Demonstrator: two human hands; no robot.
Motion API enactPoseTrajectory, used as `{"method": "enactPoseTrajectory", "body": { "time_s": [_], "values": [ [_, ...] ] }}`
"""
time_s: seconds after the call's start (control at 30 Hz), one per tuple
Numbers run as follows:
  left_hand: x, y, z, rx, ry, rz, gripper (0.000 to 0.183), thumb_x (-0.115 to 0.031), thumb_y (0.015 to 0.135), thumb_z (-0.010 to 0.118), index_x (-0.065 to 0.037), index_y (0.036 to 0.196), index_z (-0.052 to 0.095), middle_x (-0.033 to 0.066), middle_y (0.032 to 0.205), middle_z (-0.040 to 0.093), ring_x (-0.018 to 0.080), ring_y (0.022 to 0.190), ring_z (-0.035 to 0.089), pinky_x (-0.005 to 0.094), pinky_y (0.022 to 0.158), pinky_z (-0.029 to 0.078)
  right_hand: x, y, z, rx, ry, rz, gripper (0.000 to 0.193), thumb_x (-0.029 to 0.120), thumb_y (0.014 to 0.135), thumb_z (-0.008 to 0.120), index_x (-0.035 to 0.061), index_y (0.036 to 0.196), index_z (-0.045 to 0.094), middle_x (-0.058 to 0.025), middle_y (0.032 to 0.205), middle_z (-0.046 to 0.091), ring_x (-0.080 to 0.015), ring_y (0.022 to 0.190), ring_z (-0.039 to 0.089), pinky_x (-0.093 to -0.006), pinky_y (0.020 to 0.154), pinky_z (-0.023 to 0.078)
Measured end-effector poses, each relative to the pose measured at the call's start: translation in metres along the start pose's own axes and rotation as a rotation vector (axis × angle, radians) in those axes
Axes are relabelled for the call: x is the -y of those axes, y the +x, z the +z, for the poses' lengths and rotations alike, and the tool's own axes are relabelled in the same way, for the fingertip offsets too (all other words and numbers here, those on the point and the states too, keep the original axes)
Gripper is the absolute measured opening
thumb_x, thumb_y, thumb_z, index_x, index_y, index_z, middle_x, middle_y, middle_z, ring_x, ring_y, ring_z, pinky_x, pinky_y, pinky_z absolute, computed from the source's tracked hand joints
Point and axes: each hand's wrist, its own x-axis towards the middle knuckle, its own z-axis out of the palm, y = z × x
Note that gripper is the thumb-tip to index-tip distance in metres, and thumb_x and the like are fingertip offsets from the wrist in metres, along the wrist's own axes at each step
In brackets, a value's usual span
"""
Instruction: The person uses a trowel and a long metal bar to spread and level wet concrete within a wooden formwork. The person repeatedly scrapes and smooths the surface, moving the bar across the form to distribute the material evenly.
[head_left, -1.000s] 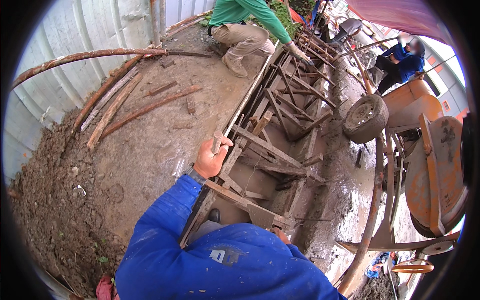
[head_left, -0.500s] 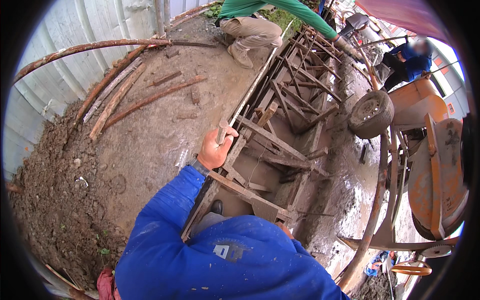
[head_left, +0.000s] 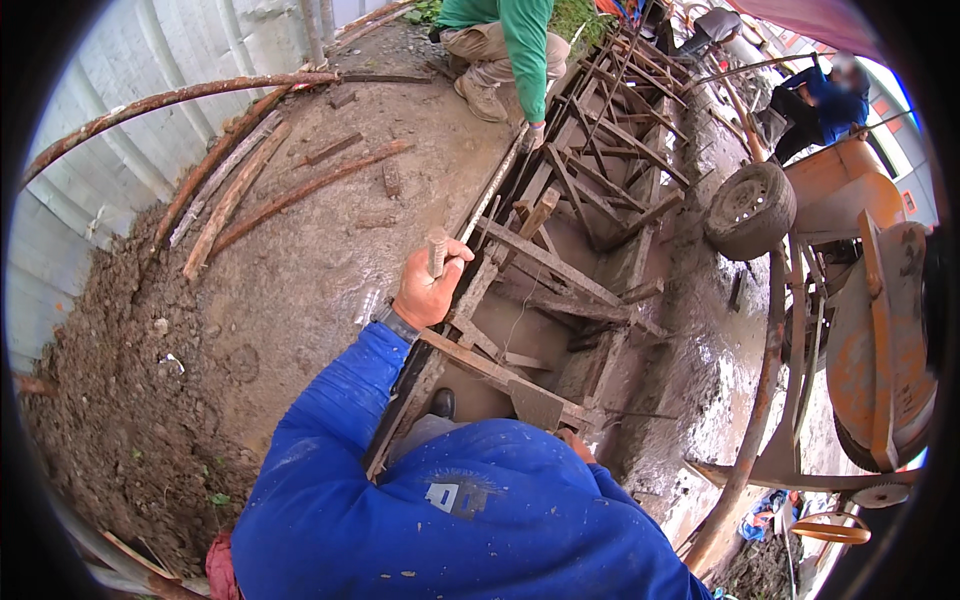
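Note:
My left hand (head_left: 425,290) is closed around a short, ribbed, light-brown rod (head_left: 437,251), which stands roughly upright between thumb and fingers. It is beside the left edge of a trench with muddy timber formwork (head_left: 550,262). A long pale strip (head_left: 497,180) runs along that edge, its near end by my fingers. Only a small part of my right hand (head_left: 575,445) shows beyond my blue jacket, near the end of a wooden crosspiece (head_left: 500,375); its fingers are hidden. The gloved hand (head_left: 536,134) of a crouching co-worker in green is at the strip's far end.
Planks and poles (head_left: 300,205) lie on the wet mud at left, beside a soil heap (head_left: 120,420) and a metal sheet fence (head_left: 130,150). At right stand a muddy wheel (head_left: 750,212) and orange machinery (head_left: 878,340). Another person in blue (head_left: 830,105) is behind them.
The co-worker in green has drawn an arm back from across the trench and lowered the hand to the far end of the pale strip. My left hand keeps hold of the rod, almost unmoved.

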Motion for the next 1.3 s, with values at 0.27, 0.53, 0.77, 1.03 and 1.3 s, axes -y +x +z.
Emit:
{"method": "enactPoseTrajectory", "body": {
  "time_s": [0.27, 0.53, 0.77, 1.03, 1.3],
  "values": [
    [0.001, 0.002, 0.001, -0.025, 0.001, 0.007, 0.012, -0.004, 0.095, 0.058, 0.000, 0.100, 0.068, 0.0086, 0.094, 0.069, 0.0183, 0.087, 0.065, 0.0324, 0.082, 0.051, 0.020, -0.001, -0.002, 0.020, -0.032, 0.144, 0.063, 0.054, 0.094, 0.064, -0.0005, 0.126, 0.061, -0.0323, 0.120, 0.067, -0.0476, 0.117, 0.063, -0.0503, 0.097, 0.050],
    [0.002, 0.000, 0.002, -0.020, -0.045, -0.026, 0.012, -0.004, 0.096, 0.056, 0.000, 0.099, 0.067, 0.0058, 0.095, 0.066, 0.0147, 0.090, 0.061, 0.0296, 0.083, 0.048, 0.016, 0.000, 0.006, 0.001, -0.034, 0.195, 0.068, 0.054, 0.092, 0.068, -0.0002, 0.132, 0.059, -0.0294, 0.123, 0.068, -0.0455, 0.119, 0.063, -0.0493, 0.100, 0.050],
    [0.006, -0.001, 0.002, -0.003, -0.096, -0.133, 0.013, -0.005, 0.096, 0.056, 0.002, 0.100, 0.067, 0.0072, 0.096, 0.067, 0.0150, 0.092, 0.062, 0.0300, 0.086, 0.049, 0.017, 0.004, 0.007, 0.038, -0.039, 0.215, 0.071, 0.051, 0.087, 0.073, 0.0002, 0.133, 0.058, -0.0287, 0.123, 0.068, -0.0442, 0.120, 0.063, -0.0475, 0.100, 0.051],
    [-0.003, 0.001, 0.001, -0.005, -0.028, -0.045, 0.013, -0.006, 0.097, 0.056, 0.001, 0.100, 0.068, 0.0045, 0.092, 0.066, 0.0123, 0.088, 0.060, 0.0287, 0.080, 0.048, 0.028, 0.000, 0.005, 0.000, 0.005, 0.212, 0.065, 0.052, 0.089, 0.071, 0.0019, 0.130, 0.062, -0.0282, 0.122, 0.069, -0.0444, 0.118, 0.064, -0.0475, 0.098, 0.051],
    [-0.001, 0.002, 0.004, 0.007, -0.053, -0.015, 0.013, -0.004, 0.096, 0.055, 0.001, 0.100, 0.066, 0.0055, 0.097, 0.065, 0.0125, 0.093, 0.060, 0.0280, 0.085, 0.047, 0.002, 0.005, 0.013, 0.022, 0.002, 0.148, 0.065, 0.054, 0.092, 0.067, 0.0002, 0.127, 0.062, -0.0300, 0.121, 0.068, -0.0457, 0.118, 0.064, -0.0495, 0.098, 0.050]
  ]
}}
